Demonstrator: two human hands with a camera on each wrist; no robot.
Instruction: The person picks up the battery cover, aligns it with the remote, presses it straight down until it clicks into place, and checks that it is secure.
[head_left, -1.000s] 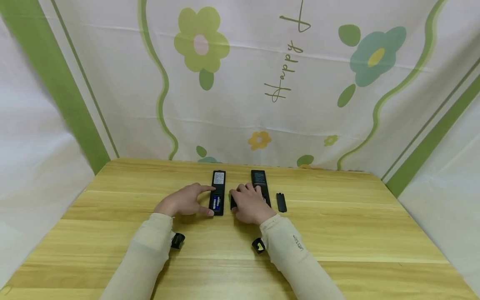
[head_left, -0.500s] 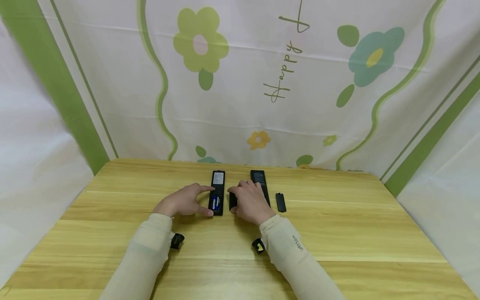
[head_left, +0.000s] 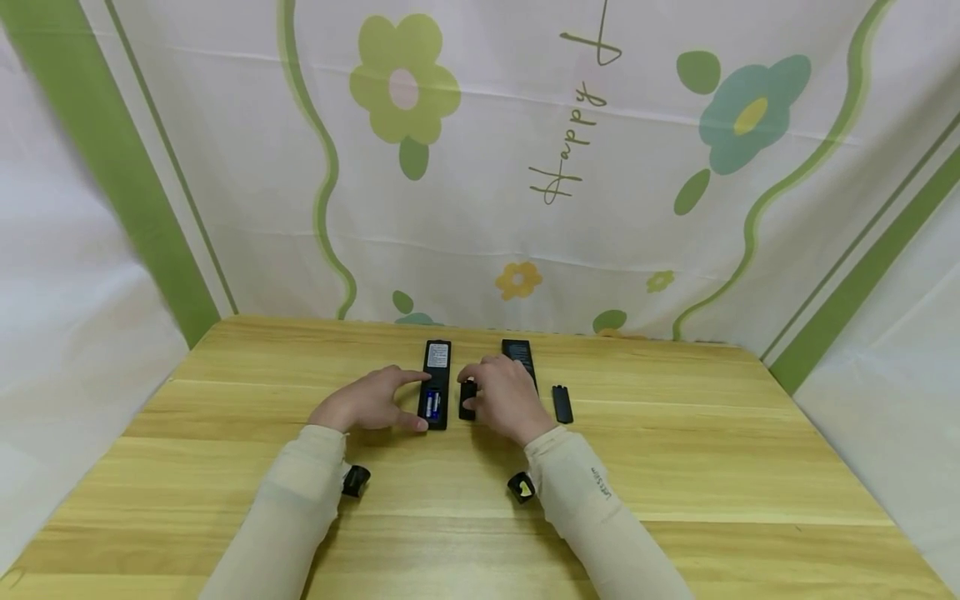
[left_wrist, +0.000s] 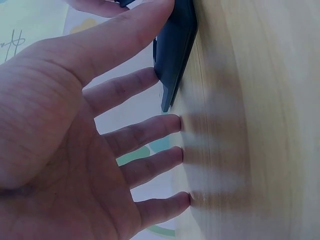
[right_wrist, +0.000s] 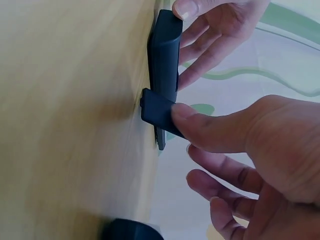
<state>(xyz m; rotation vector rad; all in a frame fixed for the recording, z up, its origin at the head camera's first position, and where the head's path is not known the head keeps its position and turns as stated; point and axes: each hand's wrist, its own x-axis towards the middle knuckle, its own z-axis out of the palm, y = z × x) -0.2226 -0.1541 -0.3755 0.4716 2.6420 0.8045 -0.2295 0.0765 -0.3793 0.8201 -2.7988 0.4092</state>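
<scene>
Face down on the table lies a black remote control (head_left: 437, 375) with its battery compartment uncovered, showing two blue-and-silver batteries (head_left: 432, 405). My left hand (head_left: 367, 400) rests at its left side, thumb on the near end and forefinger at the side, both fairly straight; the other fingers spread toward the tabletop in the left wrist view. Between thumb and fingers, my right hand (head_left: 506, 400) pinches a small black battery cover (right_wrist: 159, 111), tilted up at one end beside the remote in the right wrist view. My right hand partly hides a second black remote control (head_left: 516, 350).
Another black battery cover (head_left: 562, 404) lies right of the second remote. The wooden table (head_left: 675, 467) ends at a flower-printed cloth (head_left: 465, 208) behind. A dark wrist mount (head_left: 356, 481) sits under each forearm.
The right hand has curled round the battery cover and raised one end of it, shifting slightly right. The left hand and its remote have stayed put.
</scene>
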